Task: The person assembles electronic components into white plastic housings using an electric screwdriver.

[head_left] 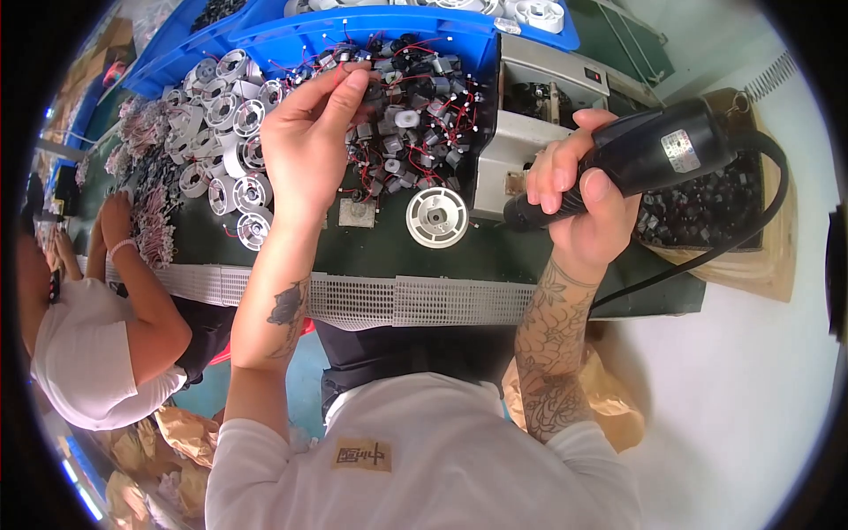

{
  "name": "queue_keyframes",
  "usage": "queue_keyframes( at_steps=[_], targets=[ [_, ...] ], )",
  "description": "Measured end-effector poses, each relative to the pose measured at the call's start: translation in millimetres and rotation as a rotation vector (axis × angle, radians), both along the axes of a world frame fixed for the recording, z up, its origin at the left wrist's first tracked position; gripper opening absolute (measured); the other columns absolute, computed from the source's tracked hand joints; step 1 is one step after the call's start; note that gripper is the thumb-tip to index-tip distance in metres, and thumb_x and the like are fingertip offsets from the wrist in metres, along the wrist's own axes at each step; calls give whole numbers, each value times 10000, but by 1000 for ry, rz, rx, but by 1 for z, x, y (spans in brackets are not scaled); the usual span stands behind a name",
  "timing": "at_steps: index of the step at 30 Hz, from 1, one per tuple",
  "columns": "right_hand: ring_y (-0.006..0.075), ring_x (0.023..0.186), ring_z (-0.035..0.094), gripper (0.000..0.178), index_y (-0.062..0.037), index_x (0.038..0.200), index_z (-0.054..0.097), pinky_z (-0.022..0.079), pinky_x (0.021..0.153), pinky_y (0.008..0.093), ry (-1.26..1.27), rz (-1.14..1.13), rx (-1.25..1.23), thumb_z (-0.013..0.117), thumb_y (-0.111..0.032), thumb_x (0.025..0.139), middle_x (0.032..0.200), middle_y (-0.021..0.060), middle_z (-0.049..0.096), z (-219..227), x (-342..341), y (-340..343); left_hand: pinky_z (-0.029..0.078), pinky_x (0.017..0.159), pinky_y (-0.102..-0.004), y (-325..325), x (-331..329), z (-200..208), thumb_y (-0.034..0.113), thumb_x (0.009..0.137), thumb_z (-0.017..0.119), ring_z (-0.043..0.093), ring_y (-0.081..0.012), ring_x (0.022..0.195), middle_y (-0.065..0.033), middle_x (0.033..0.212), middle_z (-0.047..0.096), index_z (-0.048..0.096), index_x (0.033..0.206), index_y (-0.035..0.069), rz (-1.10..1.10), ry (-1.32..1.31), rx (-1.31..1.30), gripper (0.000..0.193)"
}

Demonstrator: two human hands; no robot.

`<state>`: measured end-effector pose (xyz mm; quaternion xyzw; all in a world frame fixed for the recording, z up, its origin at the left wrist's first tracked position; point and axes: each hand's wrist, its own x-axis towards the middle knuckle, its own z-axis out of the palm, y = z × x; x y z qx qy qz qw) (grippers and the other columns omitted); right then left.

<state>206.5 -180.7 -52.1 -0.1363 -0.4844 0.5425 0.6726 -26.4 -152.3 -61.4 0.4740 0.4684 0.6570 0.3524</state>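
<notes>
My right hand is wrapped round a black electric screwdriver, its tip pointing left and slightly down above the green tabletop. Over a heap of small motors with red wires, my left hand is raised with thumb and fingers pressed together. Whatever sits between those fingertips is too small or blurred to make out. A white round plastic housing with a slotted rim lies on the table between my hands. Left of it is a small pale square block.
Many white round housings are piled left of the motors, beside bundles of wires. Blue bins line the back. A grey machine and a box of dark parts stand right. A co-worker's arm reaches in at left.
</notes>
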Motion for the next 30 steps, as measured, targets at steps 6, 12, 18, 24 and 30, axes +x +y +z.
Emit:
queue_keyframes(
  at_steps=[6,12,18,24,30],
  targets=[
    [179,505,521,487,78,1192,461,454,496,338,9,-9,-2,651,-83,774,670,111,556,0,3,-1,504,712,-244,-13,8,12,127,831,719,639,-105,778,-58,851,705,719,959,42,67,508,227,154],
    [181,508,518,496,74,1203,455,452,500,341,22,10,-8,645,-77,771,679,111,557,1,6,-1,494,666,-290,-65,34,-17,63,758,744,608,-184,736,-64,823,694,717,896,50,-214,565,84,141],
    [178,524,515,518,77,1196,428,451,502,334,32,-54,58,670,-119,781,698,105,553,11,13,-7,464,685,-313,-72,40,-33,5,719,735,562,-215,774,-46,855,656,711,866,68,-68,636,212,162],
    [165,517,506,518,81,1176,429,460,507,324,-28,-243,166,684,-131,778,687,101,548,20,14,-12,465,668,-315,-73,34,-38,-10,690,734,550,-229,764,-42,858,642,700,871,72,-26,721,279,202],
    [157,515,498,523,81,1171,436,458,509,314,-79,-298,137,692,-116,760,664,97,533,15,12,-14,461,656,-332,-75,40,-27,-34,674,710,548,-243,758,-46,837,632,686,877,73,-50,775,288,230]
  ],
)
